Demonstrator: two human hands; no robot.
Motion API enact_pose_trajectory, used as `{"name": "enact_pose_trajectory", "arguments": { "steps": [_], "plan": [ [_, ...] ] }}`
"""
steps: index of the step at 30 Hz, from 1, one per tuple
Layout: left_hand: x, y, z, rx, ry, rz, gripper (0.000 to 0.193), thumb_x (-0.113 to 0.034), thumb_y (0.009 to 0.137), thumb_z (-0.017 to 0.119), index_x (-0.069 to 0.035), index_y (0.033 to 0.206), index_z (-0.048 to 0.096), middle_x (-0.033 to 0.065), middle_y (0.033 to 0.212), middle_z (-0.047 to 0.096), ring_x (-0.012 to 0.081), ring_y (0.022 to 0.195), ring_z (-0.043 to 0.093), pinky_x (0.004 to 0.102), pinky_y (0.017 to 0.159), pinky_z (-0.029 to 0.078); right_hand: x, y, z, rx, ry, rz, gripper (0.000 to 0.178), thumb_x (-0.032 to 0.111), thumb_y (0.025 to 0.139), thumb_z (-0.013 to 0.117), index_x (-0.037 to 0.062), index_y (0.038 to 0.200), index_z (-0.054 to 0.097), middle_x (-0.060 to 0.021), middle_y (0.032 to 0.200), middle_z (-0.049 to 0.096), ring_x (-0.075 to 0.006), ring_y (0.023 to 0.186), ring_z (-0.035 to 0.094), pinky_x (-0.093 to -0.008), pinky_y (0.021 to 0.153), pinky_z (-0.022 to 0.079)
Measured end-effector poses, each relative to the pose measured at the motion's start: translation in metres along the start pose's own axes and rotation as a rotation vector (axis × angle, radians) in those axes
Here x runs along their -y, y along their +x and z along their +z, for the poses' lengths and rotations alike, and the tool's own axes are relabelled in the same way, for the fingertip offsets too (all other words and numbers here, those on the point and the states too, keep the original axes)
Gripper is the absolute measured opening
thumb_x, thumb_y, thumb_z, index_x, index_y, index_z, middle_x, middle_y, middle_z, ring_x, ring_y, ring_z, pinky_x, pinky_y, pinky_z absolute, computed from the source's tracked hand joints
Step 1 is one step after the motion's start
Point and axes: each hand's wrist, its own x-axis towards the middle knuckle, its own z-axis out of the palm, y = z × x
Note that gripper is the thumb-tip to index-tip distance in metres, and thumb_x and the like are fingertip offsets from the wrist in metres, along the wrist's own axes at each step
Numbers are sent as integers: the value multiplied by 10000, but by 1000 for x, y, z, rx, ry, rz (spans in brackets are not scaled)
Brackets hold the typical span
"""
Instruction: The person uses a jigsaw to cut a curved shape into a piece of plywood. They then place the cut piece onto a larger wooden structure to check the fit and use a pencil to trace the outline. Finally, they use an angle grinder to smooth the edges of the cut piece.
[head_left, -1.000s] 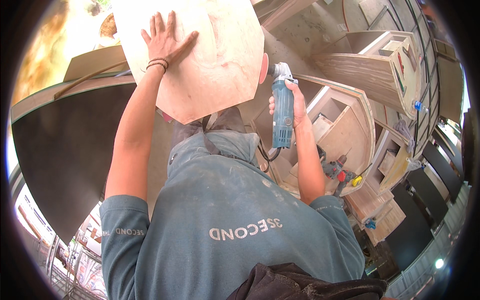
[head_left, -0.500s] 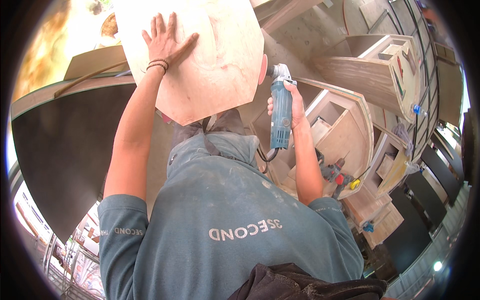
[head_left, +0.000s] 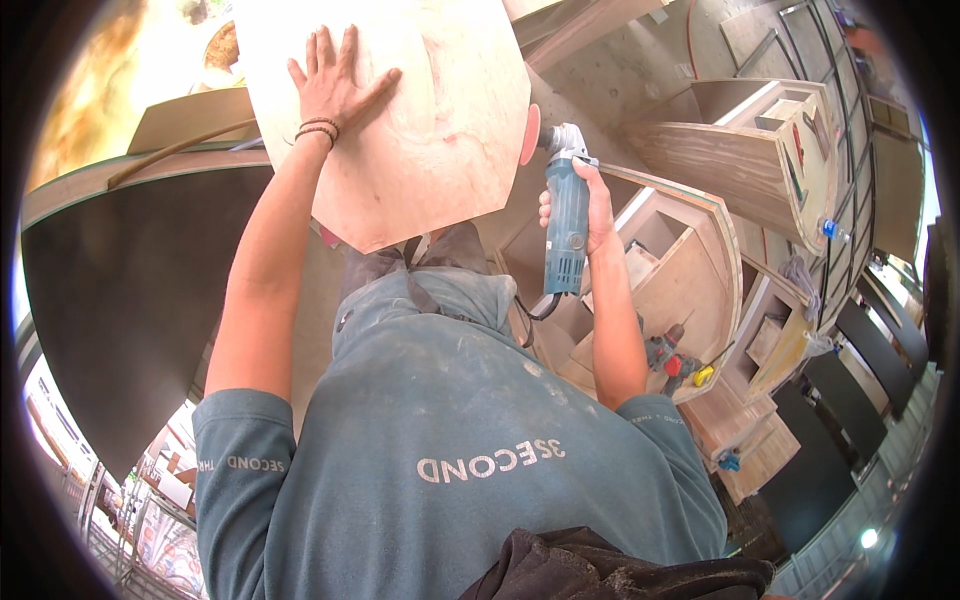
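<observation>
A pale wooden panel with angled corners lies in front of me, its far part washed out by bright light. My left hand rests flat on its top with the fingers spread. At the panel's right edge, my right hand is wrapped round the body of a blue angle grinder, held upright with its grey head away from me. The grinder's reddish disc stands on edge against or right beside the panel's edge; whether they touch I cannot tell. A black cord hangs from the grinder's near end.
To the right stand open wooden cabinets. A drill lies on wood beyond my right forearm. At the left is a large dark panel, with a wooden stick on its far edge. Black boards lie at the far right.
The grinder and my right hand have shifted very slightly right. My left hand stays flat on the panel, and the whole view has moved a little.
</observation>
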Motion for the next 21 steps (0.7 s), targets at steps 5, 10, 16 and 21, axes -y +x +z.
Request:
{"name": "enact_pose_trajectory", "arguments": {
  "steps": [5,10,16,21],
  "plan": [
    [4,1,9,-38,-32,6,1118,-927,795,390,-206,1638,252,196,1693,167,354,1580,101,656,1223,33,4,4,1,12,4,2,539,538,913,605,33,1091,551,-148,785,636,-237,629,662,-368,569,581],
    [5,-1,12,-55,-60,9,1134,-951,787,363,-213,1640,246,187,1698,161,348,1583,91,664,1220,33,6,6,-2,22,7,3,540,538,918,601,34,1104,548,-147,787,636,-234,632,662,-369,568,580],
    [1,-1,4,3,-30,-11,1110,-928,802,391,-205,1635,261,199,1693,168,356,1582,89,665,1219,30,13,5,4,30,-22,-15,542,538,915,607,39,1117,546,-146,792,638,-231,633,662,-359,573,577],
    [2,-1,3,-20,-56,3,1101,-915,812,397,-194,1633,266,213,1689,167,361,1580,94,661,1219,29,18,11,3,21,-34,-6,546,541,911,613,40,1118,549,-145,794,639,-229,631,662,-356,574,577]
  ]
}}
